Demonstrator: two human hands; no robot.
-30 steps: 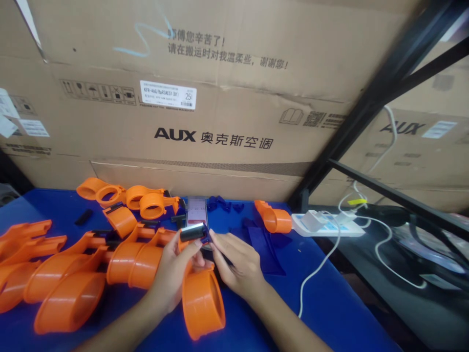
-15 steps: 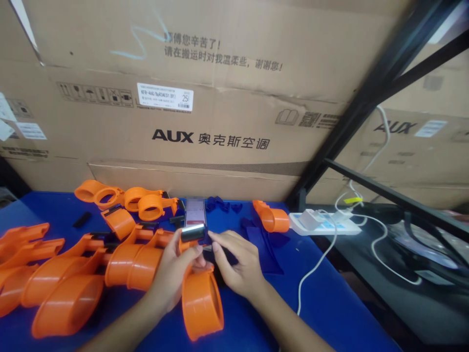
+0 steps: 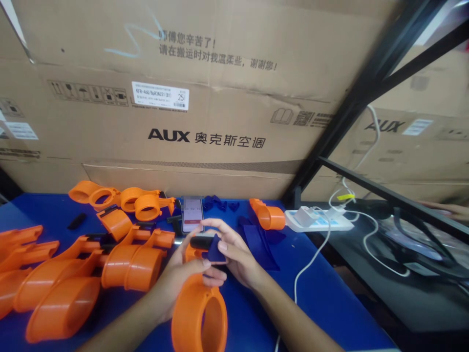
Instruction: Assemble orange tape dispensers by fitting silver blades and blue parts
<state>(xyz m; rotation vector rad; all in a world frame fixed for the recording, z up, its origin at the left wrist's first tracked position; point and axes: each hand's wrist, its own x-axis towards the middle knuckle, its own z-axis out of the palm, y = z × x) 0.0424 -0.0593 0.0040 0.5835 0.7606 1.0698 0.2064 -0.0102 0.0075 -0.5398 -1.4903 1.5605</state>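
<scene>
My left hand is closed around the neck of an orange tape dispenser, whose wide ring hangs below the fingers. A black roller lies across the dispenser's upper end. Against the right end of this roller sits a small dark blue plastic piece, pinched by my right hand. The right fingers arch over the top of the roller; whether the blue piece is fixed to the dispenser I cannot tell. Close to my left forearm stand more orange tape dispensers.
Several orange dispensers crowd the left of the blue table. A phone and small blue pieces lie at the back. Right of them are a dark blue tray, an orange dispenser and a white power strip.
The held dispenser has turned and come slightly lower, its ring opening more towards me. My right fingers have moved up over the roller, and the blue piece now shows at its right end.
</scene>
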